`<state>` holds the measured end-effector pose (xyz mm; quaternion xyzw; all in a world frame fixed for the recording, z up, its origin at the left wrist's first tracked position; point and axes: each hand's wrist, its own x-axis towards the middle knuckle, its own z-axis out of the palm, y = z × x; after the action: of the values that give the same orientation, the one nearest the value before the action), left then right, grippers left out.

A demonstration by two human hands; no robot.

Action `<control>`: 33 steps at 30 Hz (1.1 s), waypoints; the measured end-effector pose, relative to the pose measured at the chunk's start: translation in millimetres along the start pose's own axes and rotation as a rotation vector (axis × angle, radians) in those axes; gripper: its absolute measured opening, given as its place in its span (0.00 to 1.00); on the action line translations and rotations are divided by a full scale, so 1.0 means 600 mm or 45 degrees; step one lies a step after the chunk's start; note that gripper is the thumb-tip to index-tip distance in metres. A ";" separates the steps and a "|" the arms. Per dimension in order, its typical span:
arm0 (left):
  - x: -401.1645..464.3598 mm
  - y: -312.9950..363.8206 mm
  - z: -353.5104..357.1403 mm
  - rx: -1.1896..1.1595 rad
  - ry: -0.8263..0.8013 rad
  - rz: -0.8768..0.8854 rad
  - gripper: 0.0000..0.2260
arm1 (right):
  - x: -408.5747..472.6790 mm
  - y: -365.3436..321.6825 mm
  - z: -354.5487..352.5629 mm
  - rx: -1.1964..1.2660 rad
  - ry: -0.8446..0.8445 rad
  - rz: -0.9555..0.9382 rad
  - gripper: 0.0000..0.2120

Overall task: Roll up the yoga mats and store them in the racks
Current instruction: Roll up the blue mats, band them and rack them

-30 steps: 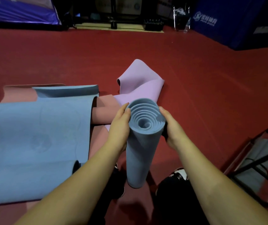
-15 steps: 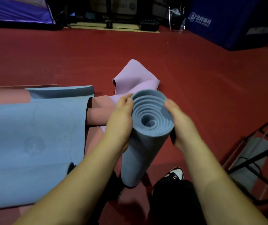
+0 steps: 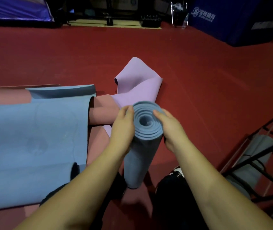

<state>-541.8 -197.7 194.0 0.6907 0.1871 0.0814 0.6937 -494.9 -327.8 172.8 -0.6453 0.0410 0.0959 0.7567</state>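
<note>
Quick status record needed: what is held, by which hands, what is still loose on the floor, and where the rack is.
held: rolled blue mat, standing on end
left hand: grips the roll's top
right hand: grips the roll's top
loose on floor: blue mat, pink mat, purple mat
rack: lower right, holds a grey rolled mat

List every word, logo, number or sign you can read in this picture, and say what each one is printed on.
White logo with characters and a smaller line beneath, on the blue padded block: too blurred to read.
Pale label further right on the same block: unreadable.
Faint round emblem on the unrolled blue mat: no legible text.
Nothing else carries text.
</note>
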 end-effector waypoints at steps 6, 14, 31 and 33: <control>0.008 -0.027 -0.006 0.060 -0.059 0.006 0.13 | -0.008 0.029 -0.015 0.052 -0.015 0.014 0.08; 0.036 -0.053 0.001 0.016 -0.059 -0.101 0.08 | 0.029 0.066 -0.026 -0.080 -0.035 0.120 0.24; 0.071 -0.017 0.202 0.762 -0.719 -0.010 0.17 | 0.001 0.068 -0.234 0.230 0.370 0.213 0.15; 0.056 -0.015 0.261 0.938 -0.794 0.033 0.18 | -0.011 0.083 -0.288 0.292 0.403 0.210 0.14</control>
<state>-454.1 -330.7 176.4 0.8843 -0.0219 -0.1927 0.4248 -500.5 -491.1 97.2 -0.5566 0.2227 0.0497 0.7988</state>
